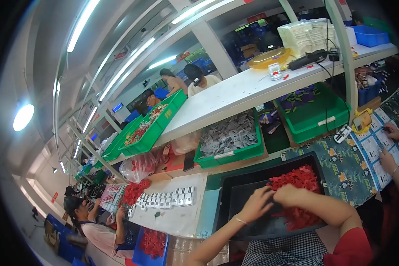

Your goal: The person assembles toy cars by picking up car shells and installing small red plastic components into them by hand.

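From my remote head view, my left hand, fingers loosely spread, is beside the red pieces heaped on the right side of a black tray. My right hand is over the heap's near-left part, its fingertips hard to make out. Left of the tray, small silver-and-white items line up on a pale board; a patterned mat lies to the right. Beyond the tray, grey pieces fill a green bin under a white shelf. A co-worker sits at left
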The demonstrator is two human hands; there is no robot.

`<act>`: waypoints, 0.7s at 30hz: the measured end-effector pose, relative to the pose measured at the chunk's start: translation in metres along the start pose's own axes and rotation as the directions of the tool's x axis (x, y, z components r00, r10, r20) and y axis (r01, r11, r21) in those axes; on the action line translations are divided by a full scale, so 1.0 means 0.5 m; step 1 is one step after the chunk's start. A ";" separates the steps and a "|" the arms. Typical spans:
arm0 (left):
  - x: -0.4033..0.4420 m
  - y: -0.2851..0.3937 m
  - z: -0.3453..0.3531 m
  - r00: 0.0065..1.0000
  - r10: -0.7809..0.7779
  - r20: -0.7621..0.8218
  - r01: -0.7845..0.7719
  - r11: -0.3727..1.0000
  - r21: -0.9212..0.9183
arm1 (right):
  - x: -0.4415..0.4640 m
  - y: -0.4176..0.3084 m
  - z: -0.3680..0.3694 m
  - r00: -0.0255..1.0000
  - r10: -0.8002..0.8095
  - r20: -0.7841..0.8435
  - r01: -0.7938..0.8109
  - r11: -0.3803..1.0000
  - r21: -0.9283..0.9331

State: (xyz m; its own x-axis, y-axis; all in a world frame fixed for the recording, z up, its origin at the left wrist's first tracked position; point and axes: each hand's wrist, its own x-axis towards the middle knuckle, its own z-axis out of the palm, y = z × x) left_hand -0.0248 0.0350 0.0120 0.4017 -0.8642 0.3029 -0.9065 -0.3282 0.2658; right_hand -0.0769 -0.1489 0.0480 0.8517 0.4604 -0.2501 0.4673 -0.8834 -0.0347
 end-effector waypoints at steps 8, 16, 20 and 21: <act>0.059 0.120 0.135 0.931 0.025 0.365 -0.066 0.993 0.101 | 0.014 0.149 0.033 0.952 0.304 0.041 -0.307 0.942 0.137; 0.094 0.153 0.095 0.944 0.246 0.220 -0.255 0.967 0.012 | 0.032 0.164 0.053 0.875 0.345 -0.339 -0.280 0.933 0.227; 0.088 0.156 0.126 0.734 0.529 0.426 -0.475 0.848 -0.234 | 0.040 0.190 0.057 0.838 0.410 -0.360 -0.310 0.901 0.302; 0.086 0.157 0.126 0.732 0.502 0.460 -0.431 0.865 -0.257 | 0.034 0.190 0.052 0.834 0.391 -0.388 -0.275 0.906 0.322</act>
State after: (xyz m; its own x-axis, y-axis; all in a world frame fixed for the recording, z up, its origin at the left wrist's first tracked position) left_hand -0.0870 -0.0521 -0.0117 -0.2211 -0.9730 -0.0661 -0.9236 0.1872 0.3346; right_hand -0.0241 -0.2274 0.0151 0.9855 0.0723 0.1534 0.1128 -0.9549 -0.2746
